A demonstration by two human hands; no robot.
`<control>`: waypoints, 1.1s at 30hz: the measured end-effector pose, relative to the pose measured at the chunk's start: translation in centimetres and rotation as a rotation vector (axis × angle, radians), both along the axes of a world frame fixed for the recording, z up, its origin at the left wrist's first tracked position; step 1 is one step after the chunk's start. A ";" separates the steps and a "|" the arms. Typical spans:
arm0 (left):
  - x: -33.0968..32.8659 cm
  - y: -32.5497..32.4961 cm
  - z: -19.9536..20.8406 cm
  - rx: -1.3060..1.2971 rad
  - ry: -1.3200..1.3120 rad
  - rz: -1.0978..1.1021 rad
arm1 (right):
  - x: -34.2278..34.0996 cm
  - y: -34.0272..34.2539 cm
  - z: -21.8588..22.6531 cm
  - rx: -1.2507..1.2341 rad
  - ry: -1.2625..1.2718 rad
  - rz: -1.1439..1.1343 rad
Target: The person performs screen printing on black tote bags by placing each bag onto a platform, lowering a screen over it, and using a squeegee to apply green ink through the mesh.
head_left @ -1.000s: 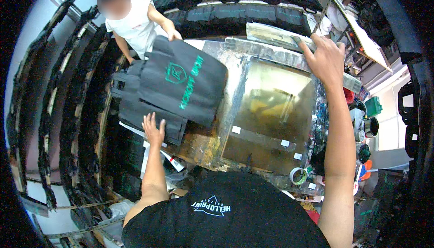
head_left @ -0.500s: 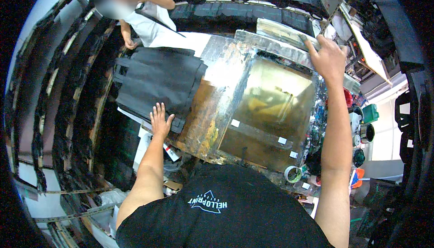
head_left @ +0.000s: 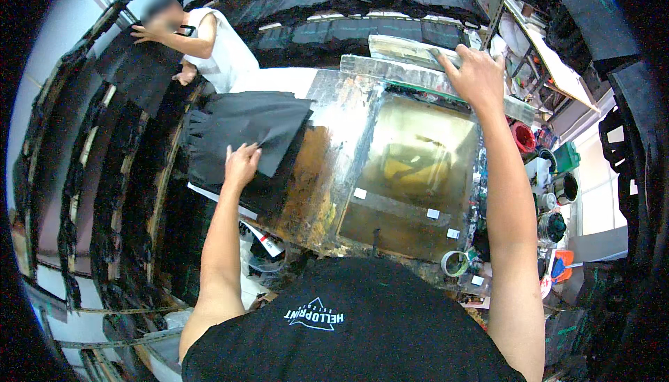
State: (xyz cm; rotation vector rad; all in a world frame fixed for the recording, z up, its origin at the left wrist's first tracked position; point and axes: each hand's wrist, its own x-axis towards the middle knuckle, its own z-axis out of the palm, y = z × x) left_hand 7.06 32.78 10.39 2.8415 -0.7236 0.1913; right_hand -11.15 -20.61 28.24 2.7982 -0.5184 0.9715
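My left hand (head_left: pixel 242 165) is closed, its fingertips pinching the near edge of the top black fabric sheet (head_left: pixel 244 119), which looks like a flat cloth bag. That sheet is bunched and partly lifted from the dark stack (head_left: pixel 275 190) under it. Far to the right, my right hand (head_left: pixel 476 75) has its fingers curled over a long pale flat bar (head_left: pixel 394 48), like a squeegee, at the far edge of a printing screen (head_left: pixel 418 131). The screen has yellowish mesh and lies on the stained worktable (head_left: pixel 306 180). My right fingertips are partly hidden.
Racks (head_left: pixel 87 145) hung with black sheets curve along the left and the back. Another person (head_left: pixel 226 55) stands at the far left by a raised black sheet (head_left: pixel 139 65). Paint tubs (head_left: pixel 566 187) and a white cup (head_left: pixel 454 263) crowd the right side.
My left hand has gone from lying flat on the stack to pinching the top sheet, which has lifted and creased. The other person has turned toward the left rack. My right hand keeps its grip.
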 end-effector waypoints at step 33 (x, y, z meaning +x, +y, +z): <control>-18.0 -30.4 -17.2 0.161 0.206 -0.865 | 1.2 -0.5 2.3 0.114 -0.007 0.035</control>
